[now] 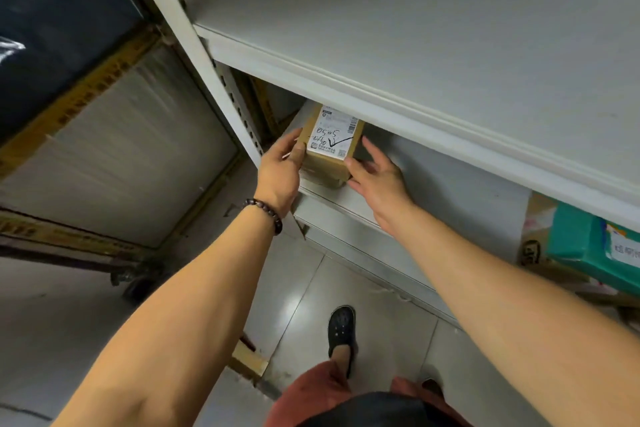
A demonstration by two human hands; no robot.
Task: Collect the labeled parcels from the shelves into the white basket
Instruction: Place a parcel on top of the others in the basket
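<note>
Reaching under the upper shelf (415, 28) of a white metal rack, both bare arms were stretched toward one brown cardboard parcel (325, 166). The parcel sat at the front L end of the lower shelf (450, 180), just beside the perforated upright (239, 107), its back part hidden by the board above. A white label (334, 135) on its top face carried handwritten digits "0505" & a black tick; the printed txt was too small to read.

L hand (280, 170) gripped the parcel's L side: thumb laid along the near edge, fingers curled on the far L corner. A dark bead bracelet (266, 213) ringed that wrist. R hand (377, 180) was at the parcel's R side w/ fingers straight & slightly spread, thumb by the lower R corner. It was motion-blurred, so contact couldn't be confirmed.

Further R on the same shelf level lay a teal package (585, 243) w/ its own label, well apart from the hands. Below were a glossy tiled floor (311, 288), one black perforated shoe (342, 326) & a small carton (247, 359) near it.
</note>
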